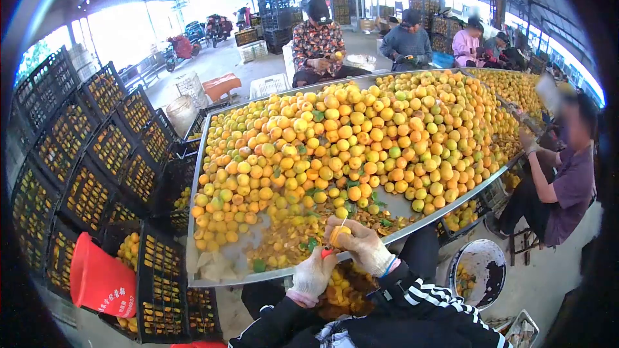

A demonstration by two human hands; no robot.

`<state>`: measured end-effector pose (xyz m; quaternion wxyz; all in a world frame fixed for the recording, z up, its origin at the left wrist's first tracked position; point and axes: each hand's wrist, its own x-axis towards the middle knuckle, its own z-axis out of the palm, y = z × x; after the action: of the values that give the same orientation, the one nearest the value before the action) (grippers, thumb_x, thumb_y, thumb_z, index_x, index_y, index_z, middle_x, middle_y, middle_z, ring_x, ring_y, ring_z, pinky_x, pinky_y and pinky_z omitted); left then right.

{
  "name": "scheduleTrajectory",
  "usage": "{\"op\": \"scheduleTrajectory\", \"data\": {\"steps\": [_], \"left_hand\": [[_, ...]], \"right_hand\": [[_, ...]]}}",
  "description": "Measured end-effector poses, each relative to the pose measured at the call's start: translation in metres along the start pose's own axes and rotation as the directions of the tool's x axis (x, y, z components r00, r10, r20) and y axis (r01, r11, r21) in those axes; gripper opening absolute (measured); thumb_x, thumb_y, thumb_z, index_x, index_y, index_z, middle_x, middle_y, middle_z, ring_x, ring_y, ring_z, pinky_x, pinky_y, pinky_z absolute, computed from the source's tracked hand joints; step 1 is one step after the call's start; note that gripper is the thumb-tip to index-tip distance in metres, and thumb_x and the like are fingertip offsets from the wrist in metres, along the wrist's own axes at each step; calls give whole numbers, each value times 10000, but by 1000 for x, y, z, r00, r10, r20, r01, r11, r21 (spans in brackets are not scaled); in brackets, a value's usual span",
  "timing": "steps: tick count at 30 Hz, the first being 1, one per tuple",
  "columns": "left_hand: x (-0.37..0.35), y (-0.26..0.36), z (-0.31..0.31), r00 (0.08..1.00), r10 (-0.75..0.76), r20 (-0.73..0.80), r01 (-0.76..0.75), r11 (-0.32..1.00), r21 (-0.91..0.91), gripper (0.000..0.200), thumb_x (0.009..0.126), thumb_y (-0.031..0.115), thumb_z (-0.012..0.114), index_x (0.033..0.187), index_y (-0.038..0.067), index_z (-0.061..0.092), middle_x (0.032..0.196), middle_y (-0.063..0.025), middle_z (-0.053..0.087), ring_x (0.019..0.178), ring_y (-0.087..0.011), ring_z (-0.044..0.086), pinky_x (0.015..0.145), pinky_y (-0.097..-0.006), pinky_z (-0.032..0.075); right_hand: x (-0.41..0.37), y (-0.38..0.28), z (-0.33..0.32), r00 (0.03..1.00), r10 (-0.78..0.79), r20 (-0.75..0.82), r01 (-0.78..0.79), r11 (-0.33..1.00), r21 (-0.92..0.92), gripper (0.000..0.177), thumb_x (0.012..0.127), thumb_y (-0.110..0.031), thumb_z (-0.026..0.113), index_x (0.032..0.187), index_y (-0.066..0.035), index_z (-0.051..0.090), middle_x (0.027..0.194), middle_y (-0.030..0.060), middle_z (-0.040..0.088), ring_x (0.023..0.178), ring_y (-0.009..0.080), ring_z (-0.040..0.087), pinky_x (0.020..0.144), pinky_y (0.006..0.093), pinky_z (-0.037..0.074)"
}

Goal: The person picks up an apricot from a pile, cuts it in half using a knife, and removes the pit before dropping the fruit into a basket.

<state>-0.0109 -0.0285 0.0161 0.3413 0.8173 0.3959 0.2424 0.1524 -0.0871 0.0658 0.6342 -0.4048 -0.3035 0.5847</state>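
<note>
Near the front edge of the fruit-covered table (222, 270), my gloved left hand (311, 277) is closed around a small knife with a red handle (327, 253). Its thin blade (345, 217) points up beside the fruit. My right hand (366, 243), also in a pale glove, grips a round orange-yellow fruit (339, 236) close to the blade. Cut peel pieces (284, 238) lie scattered on the tabletop by my hands. Beyond them rises a large heap of similar fruit (348, 135), with some green leaves among it.
Black crates (90, 193) of fruit are stacked at the left, beside a red bucket (103, 277). A white bucket (478, 274) stands on the floor to my right. Several people sit around the table, one in a purple shirt (574, 180) at the right.
</note>
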Motion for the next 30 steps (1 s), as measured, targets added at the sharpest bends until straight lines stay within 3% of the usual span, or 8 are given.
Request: {"op": "scheduleTrajectory", "data": {"steps": [8,9,12,16,17,27,29,30], "left_hand": [[2,9,-6,1000,-7,-19,7,1000,-3,298,935,367,619,1051,94,595,771,-247,654,770,-471,642,626,-533,502],[2,7,-6,998,20,-56,-19,1000,9,300,931,366,623,1054,94,597,770,-246,654,771,-472,643,627,-532,503],[-1,-6,-1,997,17,-77,-14,999,35,300,925,361,626,1056,93,598,769,-244,655,771,-470,645,629,-533,505],[-1,-5,-3,997,-43,-69,49,995,91,294,923,356,624,1054,94,599,761,-239,656,764,-462,651,629,-532,508],[-2,-4,-4,997,-44,-66,50,994,93,294,923,356,624,1054,94,599,761,-239,656,764,-462,651,629,-532,508],[3,-3,-9,993,44,-110,-31,993,114,286,927,365,622,1011,93,594,731,-235,643,735,-464,643,608,-535,498],[4,-7,-7,991,46,-122,-33,993,110,285,923,363,629,1006,92,591,731,-234,644,737,-464,643,608,-533,498],[3,-8,-7,993,38,-109,-25,992,122,285,922,358,632,1010,90,590,735,-234,646,737,-464,643,609,-533,498]], "right_hand": [[4,-12,9,995,-65,-72,28,903,-429,516,904,-128,703,1371,-28,506,1250,58,617,1138,141,577,975,293,477],[9,3,-2,997,-69,-17,63,974,-217,474,936,-154,665,1365,-23,509,1266,66,624,1166,171,588,986,308,479],[8,15,-10,960,-228,161,275,869,-411,440,970,-203,620,1361,-28,521,1300,85,618,1191,188,592,996,320,476],[5,-2,3,997,-37,-61,6,897,-442,430,965,-253,636,1327,-34,557,1228,73,609,1099,124,584,978,277,460],[3,-14,10,993,-113,-47,72,852,-519,449,956,-284,653,1312,-24,564,1184,46,599,1077,108,558,954,261,460],[18,35,-28,985,-131,110,153,961,-229,575,885,-84,723,1391,-37,453,1228,55,596,1123,129,549,1002,323,460],[19,38,-32,790,-480,380,587,416,-694,509,911,-142,710,1359,-30,495,1241,54,598,1109,136,571,987,326,469],[19,31,-28,790,-481,380,588,416,-694,509,911,-142,710,1359,-30,495,1241,54,598,1109,136,571,987,326,469]]}}
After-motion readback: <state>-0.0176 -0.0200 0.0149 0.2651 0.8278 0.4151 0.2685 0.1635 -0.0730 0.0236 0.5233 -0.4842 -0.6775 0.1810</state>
